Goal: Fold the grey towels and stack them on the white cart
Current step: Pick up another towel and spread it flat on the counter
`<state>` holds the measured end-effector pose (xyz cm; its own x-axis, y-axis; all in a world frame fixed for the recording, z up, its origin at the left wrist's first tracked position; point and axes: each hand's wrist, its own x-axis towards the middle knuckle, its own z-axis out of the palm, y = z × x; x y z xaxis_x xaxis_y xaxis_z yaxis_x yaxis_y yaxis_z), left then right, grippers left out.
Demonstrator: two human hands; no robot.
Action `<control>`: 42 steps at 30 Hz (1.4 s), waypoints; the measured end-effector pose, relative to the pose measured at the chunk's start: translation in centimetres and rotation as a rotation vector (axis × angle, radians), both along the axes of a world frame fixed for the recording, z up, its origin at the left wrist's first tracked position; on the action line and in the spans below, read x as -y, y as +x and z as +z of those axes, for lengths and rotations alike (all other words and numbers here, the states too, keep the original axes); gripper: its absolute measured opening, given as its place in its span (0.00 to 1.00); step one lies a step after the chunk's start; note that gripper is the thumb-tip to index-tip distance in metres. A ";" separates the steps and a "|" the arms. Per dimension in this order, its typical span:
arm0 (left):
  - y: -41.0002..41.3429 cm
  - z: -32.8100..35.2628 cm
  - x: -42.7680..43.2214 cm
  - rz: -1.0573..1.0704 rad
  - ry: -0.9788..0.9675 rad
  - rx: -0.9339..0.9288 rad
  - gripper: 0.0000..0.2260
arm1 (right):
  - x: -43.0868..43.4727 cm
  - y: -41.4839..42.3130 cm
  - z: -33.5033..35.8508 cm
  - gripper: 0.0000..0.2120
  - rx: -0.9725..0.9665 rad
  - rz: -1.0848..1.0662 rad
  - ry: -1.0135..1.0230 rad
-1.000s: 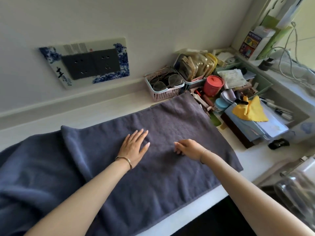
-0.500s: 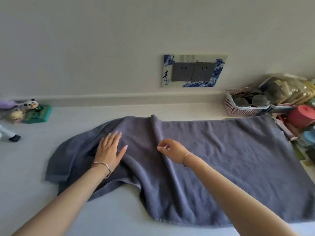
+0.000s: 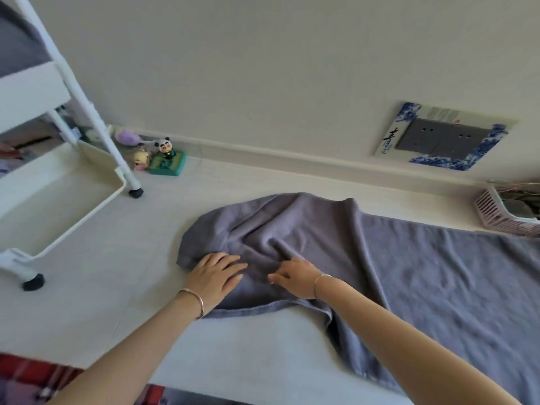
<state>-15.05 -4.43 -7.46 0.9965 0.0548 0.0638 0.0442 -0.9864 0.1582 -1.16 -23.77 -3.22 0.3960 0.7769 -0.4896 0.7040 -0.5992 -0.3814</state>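
Towel: the grey towel (image 3: 423, 276) lies on the white counter (image 3: 117, 282), and it reaches out of the picture on the right side. Its right part is mostly flat; its left end is bunched, with a few raised folds.
Towel edges: the hemmed near edge runs from under the left wrist toward the right, then turns down toward the front edge of the counter. The far edge is near the wall ledge but does not touch it. The left edge is rounded and rumpled.
Left hand: the left hand (image 3: 214, 276) lies flat on the left end of the towel, palm down and fingers straight and together. It grips nothing. A thin bracelet (image 3: 194, 299) is on the wrist.
Right hand: the right hand (image 3: 295, 276) rests on the towel just beside the left hand. Its fingers are somewhat bent and touch the cloth next to a raised fold; I cannot tell if they pinch it.
White cart: the white cart (image 3: 58, 185) stands on the counter at the far left, well apart from the towel. Its lower tray looks empty, and on the top shelf there is something grey.
Open room: bare counter lies between the cart and the towel, and also in front of the near hem.
Wall side: small toy figures (image 3: 163, 156) stand by the cart leg. A socket plate (image 3: 444, 137) is on the wall, and a pink basket (image 3: 508, 209) stands at the right edge, near the far edge of the towel.
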 end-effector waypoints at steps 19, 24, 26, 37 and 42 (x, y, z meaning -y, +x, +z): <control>-4.8 0.5 -10.4 0.786 -1.207 0.063 0.37 | -15.8 -6.4 -1.5 0.34 0.026 0.114 0.302; -4.9 0.8 -10.6 0.815 -1.287 0.097 0.30 | -16.8 -6.0 -3.1 0.26 0.148 0.059 0.359; -5.2 0.8 -10.7 0.795 -1.282 0.081 0.28 | -16.8 -5.9 -3.5 0.18 0.157 0.025 0.444; -5.4 1.4 -10.4 0.623 -1.067 0.031 0.23 | -16.0 -2.7 -1.9 0.15 0.159 0.276 0.340; -5.5 0.8 -9.8 0.584 -1.040 0.018 0.37 | -16.3 -3.4 -1.6 0.06 0.024 0.096 0.471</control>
<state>-20.56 5.38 -6.70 0.8028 0.5336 -0.2660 0.4336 -0.2162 0.8748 -4.53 -7.46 -4.85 0.3183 0.9456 -0.0677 0.7595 -0.2970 -0.5788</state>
